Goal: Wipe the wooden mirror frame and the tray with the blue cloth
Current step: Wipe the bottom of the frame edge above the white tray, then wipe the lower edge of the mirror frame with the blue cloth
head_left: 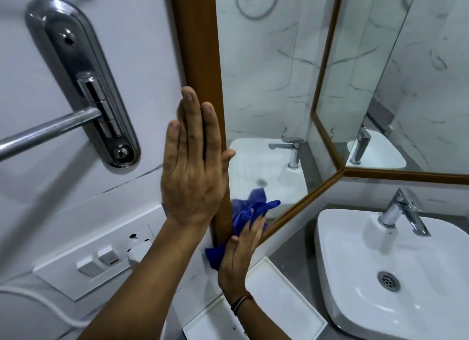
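Note:
The wooden mirror frame (200, 47) runs as a brown vertical strip down the middle, with its bottom rail slanting right. My left hand (193, 167) lies flat and open against the frame's left strip, fingers pointing up. Lower down, my right hand (238, 258) presses the blue cloth (243, 212) onto the frame's bottom left corner; the cloth bunches above and below the hand. A white rectangular tray (286, 296) sits on the counter below that corner, partly hidden by my right forearm.
A chrome towel bar on its wall mount (83, 86) sticks out at the upper left. A white switch panel (101, 258) is on the wall below it. A white basin (396, 276) with a chrome tap (403, 210) stands at the right.

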The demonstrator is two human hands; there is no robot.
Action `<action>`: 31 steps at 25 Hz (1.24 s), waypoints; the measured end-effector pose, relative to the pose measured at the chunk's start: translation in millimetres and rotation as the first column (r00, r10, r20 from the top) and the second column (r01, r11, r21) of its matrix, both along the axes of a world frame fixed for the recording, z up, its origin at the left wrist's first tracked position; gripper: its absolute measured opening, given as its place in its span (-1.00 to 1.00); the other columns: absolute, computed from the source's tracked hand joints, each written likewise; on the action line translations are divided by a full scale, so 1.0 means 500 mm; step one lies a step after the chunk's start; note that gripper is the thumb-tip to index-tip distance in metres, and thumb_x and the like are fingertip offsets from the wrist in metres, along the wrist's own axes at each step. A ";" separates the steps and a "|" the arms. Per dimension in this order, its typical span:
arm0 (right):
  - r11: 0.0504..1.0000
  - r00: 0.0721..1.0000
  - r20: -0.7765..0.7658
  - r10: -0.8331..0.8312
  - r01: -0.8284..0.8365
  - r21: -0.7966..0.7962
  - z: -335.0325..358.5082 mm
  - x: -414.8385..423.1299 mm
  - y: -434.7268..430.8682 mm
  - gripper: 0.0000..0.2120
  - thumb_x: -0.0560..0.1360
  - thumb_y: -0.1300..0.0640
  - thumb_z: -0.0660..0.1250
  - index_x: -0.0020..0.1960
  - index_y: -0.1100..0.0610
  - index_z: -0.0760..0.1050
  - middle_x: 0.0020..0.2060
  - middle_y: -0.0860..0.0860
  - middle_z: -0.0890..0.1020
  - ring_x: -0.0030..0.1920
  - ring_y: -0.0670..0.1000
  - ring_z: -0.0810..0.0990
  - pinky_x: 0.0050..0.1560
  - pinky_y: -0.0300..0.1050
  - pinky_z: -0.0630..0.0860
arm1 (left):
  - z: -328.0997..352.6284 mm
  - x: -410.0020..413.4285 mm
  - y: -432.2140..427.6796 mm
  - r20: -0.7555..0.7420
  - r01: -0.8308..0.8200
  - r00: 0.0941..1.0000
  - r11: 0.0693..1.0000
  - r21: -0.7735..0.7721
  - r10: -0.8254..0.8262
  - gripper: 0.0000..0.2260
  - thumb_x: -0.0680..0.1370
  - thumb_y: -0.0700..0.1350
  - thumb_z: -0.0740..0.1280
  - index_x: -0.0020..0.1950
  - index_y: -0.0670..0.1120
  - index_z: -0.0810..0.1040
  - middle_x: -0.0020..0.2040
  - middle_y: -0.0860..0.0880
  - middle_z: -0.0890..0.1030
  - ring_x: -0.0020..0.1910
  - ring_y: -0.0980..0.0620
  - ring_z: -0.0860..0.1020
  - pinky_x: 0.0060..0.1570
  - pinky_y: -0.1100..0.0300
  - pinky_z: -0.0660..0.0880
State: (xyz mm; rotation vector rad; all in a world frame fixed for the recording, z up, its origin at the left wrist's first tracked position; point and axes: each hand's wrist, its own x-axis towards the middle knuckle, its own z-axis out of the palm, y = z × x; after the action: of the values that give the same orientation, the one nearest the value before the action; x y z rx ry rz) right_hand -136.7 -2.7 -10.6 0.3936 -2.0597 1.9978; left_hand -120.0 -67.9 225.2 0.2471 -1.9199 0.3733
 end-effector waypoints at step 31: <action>0.248 0.928 0.042 0.371 -0.142 0.958 -0.329 0.080 0.314 -0.43 0.73 0.18 0.37 0.72 0.12 0.37 0.69 0.13 0.45 0.38 0.29 0.60 0.33 0.18 0.58 | -0.776 0.253 0.214 0.860 -0.497 0.383 0.709 0.500 -0.338 -0.34 0.84 0.14 -0.06 0.81 -0.18 -0.22 0.82 -0.16 -0.25 0.83 -0.09 -0.13 0.77 0.05 -0.14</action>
State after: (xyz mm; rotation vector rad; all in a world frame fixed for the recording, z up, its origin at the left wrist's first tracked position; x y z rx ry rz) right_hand -96.6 154.5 -175.1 1.1501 -2.9549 0.4054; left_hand 6.5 39.2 -162.9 0.8067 -3.1996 -0.3407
